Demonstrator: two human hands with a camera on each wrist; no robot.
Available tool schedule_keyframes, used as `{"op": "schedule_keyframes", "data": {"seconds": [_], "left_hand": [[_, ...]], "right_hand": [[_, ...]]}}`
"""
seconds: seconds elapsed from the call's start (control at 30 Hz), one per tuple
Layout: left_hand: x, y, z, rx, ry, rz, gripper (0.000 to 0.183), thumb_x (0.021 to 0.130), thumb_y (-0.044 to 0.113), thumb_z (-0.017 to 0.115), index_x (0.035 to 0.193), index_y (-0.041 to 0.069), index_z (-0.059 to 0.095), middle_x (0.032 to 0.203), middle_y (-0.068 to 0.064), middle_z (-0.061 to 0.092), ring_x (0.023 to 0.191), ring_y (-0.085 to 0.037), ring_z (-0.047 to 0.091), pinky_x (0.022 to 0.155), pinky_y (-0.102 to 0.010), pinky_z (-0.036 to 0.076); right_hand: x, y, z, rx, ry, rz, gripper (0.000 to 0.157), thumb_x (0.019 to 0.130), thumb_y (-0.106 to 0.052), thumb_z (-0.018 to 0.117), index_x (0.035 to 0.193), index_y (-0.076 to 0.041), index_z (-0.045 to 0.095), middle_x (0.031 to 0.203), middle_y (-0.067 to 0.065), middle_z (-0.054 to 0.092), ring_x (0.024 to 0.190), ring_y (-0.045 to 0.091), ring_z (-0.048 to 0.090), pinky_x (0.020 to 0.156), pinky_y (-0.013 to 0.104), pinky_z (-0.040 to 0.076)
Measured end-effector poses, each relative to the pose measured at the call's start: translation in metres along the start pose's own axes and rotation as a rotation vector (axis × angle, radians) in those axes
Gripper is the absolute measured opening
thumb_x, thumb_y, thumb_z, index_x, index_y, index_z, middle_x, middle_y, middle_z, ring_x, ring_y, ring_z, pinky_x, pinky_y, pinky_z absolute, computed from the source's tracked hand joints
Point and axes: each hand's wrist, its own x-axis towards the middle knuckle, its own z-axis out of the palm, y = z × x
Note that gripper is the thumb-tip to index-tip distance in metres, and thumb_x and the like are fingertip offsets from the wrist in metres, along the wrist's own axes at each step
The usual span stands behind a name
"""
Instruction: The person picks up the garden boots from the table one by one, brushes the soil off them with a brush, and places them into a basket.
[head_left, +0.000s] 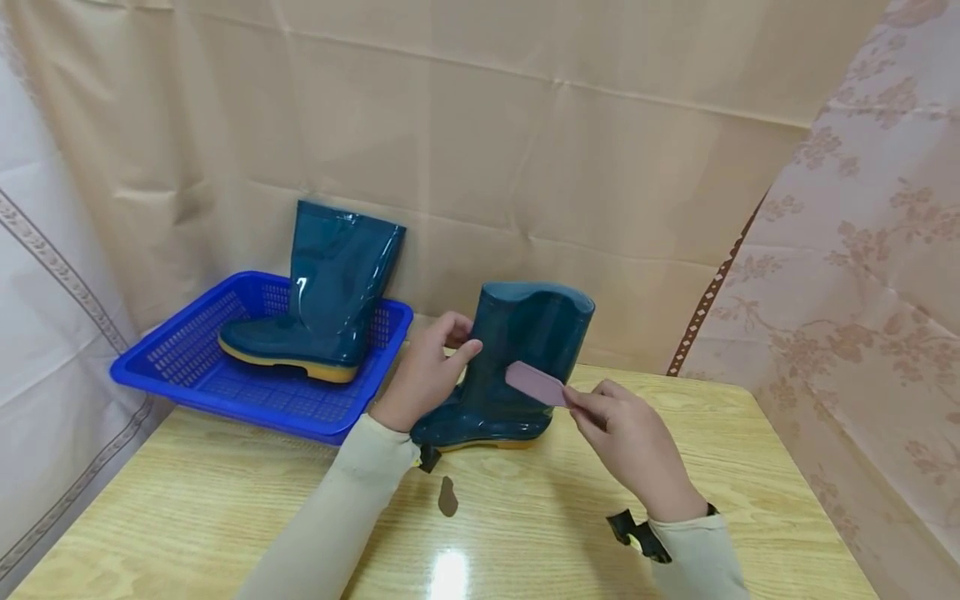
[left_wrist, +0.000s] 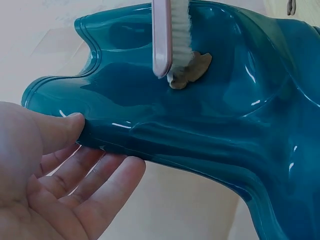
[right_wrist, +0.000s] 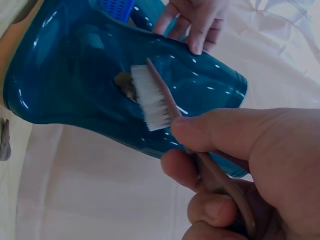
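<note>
A dark teal rubber boot with a yellow sole stands upright on the table, toe pointing left. My left hand holds its shaft at the left edge, thumb on one face and fingers along the edge, as the left wrist view shows. My right hand grips a pink scrub brush by its handle. The white bristles meet the shaft at a brown smear, partly covering it. In the head view, the brush head hides that smear.
A blue plastic basket at the left holds a matching boot, upright with its toe to the left. In front of the standing boot, a small brown blob lies on the wooden table. A beige cloth hangs behind.
</note>
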Motion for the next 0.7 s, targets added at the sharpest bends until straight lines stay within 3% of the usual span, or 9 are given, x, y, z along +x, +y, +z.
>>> {"op": "schedule_keyframes", "data": {"seconds": [0.23, 0.53, 0.7], "left_hand": [[0.000, -0.001, 0.000, 0.005, 0.002, 0.006, 0.025, 0.103, 0.018, 0.065, 0.126, 0.009, 0.061, 0.116, -0.007, 0.068, 0.107, -0.022, 0.064, 0.094, -0.043, 0.058], [0.000, -0.001, -0.001, 0.018, -0.010, 0.019, 0.023, 0.104, 0.019, 0.065, 0.125, 0.009, 0.061, 0.114, -0.006, 0.068, 0.105, -0.021, 0.065, 0.095, -0.043, 0.057], [0.000, 0.002, -0.001, 0.029, -0.026, 0.021, 0.023, 0.104, 0.019, 0.065, 0.124, 0.010, 0.061, 0.114, -0.005, 0.068, 0.105, -0.021, 0.065, 0.096, -0.043, 0.057]], "right_hand": [[-0.002, 0.001, -0.007, 0.000, -0.045, 0.030, 0.027, 0.093, -0.011, 0.078, 0.120, -0.013, 0.079, 0.079, -0.007, 0.058, 0.060, 0.008, 0.043, 0.050, 0.024, 0.036], [0.002, 0.004, 0.002, -0.013, 0.112, -0.125, 0.032, 0.092, -0.009, 0.079, 0.124, -0.014, 0.077, 0.086, -0.006, 0.061, 0.065, 0.007, 0.046, 0.052, 0.021, 0.040], [0.003, 0.005, 0.007, -0.048, 0.140, -0.131, 0.032, 0.089, -0.007, 0.081, 0.120, -0.012, 0.079, 0.084, -0.004, 0.061, 0.063, 0.006, 0.045, 0.052, 0.021, 0.038]]}}
